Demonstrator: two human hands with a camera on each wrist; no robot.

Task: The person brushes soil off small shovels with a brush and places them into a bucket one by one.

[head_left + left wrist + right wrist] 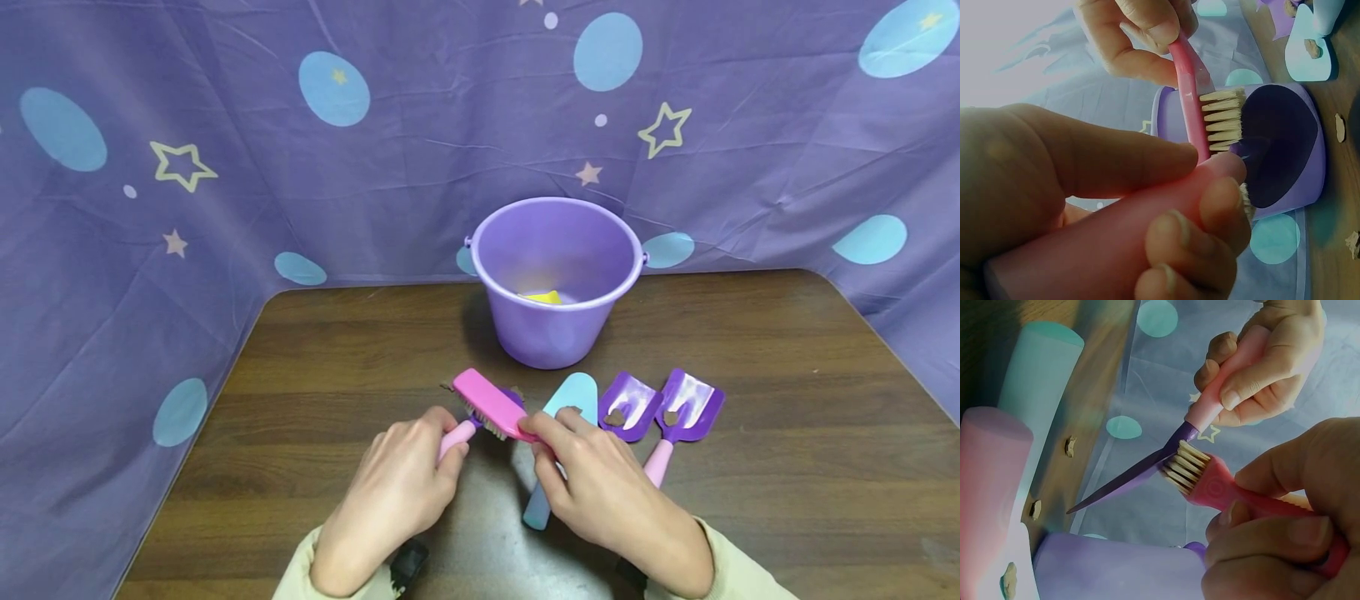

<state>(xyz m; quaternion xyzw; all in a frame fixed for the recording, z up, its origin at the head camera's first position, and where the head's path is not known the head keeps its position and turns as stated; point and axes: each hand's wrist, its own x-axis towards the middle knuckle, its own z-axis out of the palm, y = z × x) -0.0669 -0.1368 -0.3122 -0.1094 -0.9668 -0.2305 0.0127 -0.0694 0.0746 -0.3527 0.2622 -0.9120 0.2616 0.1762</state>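
Note:
My left hand [397, 479] grips the pink handle of a small purple-bladed trowel [1129, 478], held above the table. In my right hand [600, 475] is a pink brush [487, 404] with pale bristles, pinched by its handle. The bristles [1186, 467] touch the trowel near where blade meets handle. Seen from the head, the brush covers most of that blade. The left wrist view shows the blade's dark face [1282, 144] beyond the bristles.
A purple bucket [555, 337] stands behind the hands with something yellow [546, 297] inside. On the table [315, 367] lie a teal trowel [579, 390] and two purple shovels, left [637, 396] and right [693, 400], bearing brown clods. Brown crumbs [1070, 447] lie on the wood.

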